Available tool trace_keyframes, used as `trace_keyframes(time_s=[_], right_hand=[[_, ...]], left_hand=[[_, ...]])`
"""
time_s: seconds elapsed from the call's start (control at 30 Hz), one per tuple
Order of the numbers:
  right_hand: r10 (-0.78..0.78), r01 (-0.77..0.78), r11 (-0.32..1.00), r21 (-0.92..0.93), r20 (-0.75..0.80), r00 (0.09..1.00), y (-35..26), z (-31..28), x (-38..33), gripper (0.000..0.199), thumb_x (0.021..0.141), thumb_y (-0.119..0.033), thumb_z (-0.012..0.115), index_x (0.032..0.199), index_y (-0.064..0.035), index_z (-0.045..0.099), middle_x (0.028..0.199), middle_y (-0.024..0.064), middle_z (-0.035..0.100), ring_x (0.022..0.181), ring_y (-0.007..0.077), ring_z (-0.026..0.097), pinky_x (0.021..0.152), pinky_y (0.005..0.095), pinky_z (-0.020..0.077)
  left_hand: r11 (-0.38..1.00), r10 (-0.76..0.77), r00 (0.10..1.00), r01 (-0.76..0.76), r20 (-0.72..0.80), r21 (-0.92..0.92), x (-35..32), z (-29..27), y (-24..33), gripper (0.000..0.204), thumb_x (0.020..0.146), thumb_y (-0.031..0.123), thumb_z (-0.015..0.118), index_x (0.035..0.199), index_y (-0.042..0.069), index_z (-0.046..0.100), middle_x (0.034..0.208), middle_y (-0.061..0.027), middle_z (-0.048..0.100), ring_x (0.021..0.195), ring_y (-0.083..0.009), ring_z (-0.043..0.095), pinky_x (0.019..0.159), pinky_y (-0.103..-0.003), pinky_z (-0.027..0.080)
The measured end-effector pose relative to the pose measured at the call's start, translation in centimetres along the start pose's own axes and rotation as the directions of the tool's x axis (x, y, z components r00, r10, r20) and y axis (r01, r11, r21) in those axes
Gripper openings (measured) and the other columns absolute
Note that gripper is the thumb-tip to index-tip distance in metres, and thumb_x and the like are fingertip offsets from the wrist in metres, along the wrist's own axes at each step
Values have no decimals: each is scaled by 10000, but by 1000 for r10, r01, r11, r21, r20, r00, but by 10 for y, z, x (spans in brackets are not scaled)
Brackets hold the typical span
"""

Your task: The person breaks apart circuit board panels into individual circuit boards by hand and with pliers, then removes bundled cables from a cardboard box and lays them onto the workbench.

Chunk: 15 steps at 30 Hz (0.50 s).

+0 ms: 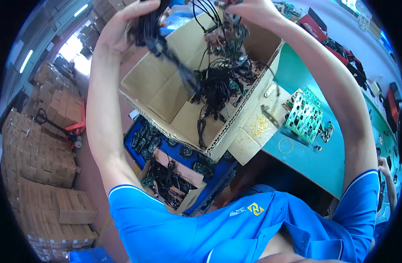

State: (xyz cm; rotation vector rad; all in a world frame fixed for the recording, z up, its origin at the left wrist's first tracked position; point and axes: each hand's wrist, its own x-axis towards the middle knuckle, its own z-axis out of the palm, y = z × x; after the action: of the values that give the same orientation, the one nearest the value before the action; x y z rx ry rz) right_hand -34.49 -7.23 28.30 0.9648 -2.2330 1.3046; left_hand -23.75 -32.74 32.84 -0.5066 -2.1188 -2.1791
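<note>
My left hand (124,27), raised at the top left, is closed around a bundle of black cables (149,28). The bundle hangs down into a large open cardboard box (159,90), its lower end blurred. At the upper edge of the view, my right hand (253,11) is above the box's far side. Its fingertips are pinched over a tangle of thin black cables (209,19) and brownish wires, but the exact grip is partly cut off. Inside the box lie more black cables (216,90) and small electronic parts.
A green-topped bench (306,164) at right carries a green circuit board panel (304,116) and yellow bits on cardboard. Below the box, a blue tray (133,136) holds dark boards and a smaller carton (188,199) of cables. Stacked cartons (39,149) and a red pallet jack (78,125) stand left. Another person's hand (385,168) shows right.
</note>
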Motion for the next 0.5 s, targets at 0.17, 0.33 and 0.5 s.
trace_keyframes(time_s=[0.17,0.33,0.5], right_hand=[[-309,263,949,-175,-338,889,-49,-51,3,189,738,-18,687,916,24,735,743,85,687,624,166,591,589,261,493],[-349,371,927,-51,-475,808,-70,-57,30,205,753,-22,690,948,28,730,778,95,695,644,165,601,611,259,499],[-150,212,960,184,-303,941,-82,-65,41,232,772,-34,682,992,26,725,813,107,703,675,168,612,635,262,506]], left_hand=[[966,215,977,-214,8,143,15,-25,17,335,866,207,706,1103,-7,604,844,-91,658,682,-162,640,670,-294,548],[923,370,920,-349,-126,165,31,-17,37,348,897,264,684,1082,-22,617,855,-108,666,696,-170,644,699,-315,553],[916,391,854,-399,-343,52,45,2,82,300,886,290,698,992,18,629,744,-76,637,574,-157,589,570,-290,510]])
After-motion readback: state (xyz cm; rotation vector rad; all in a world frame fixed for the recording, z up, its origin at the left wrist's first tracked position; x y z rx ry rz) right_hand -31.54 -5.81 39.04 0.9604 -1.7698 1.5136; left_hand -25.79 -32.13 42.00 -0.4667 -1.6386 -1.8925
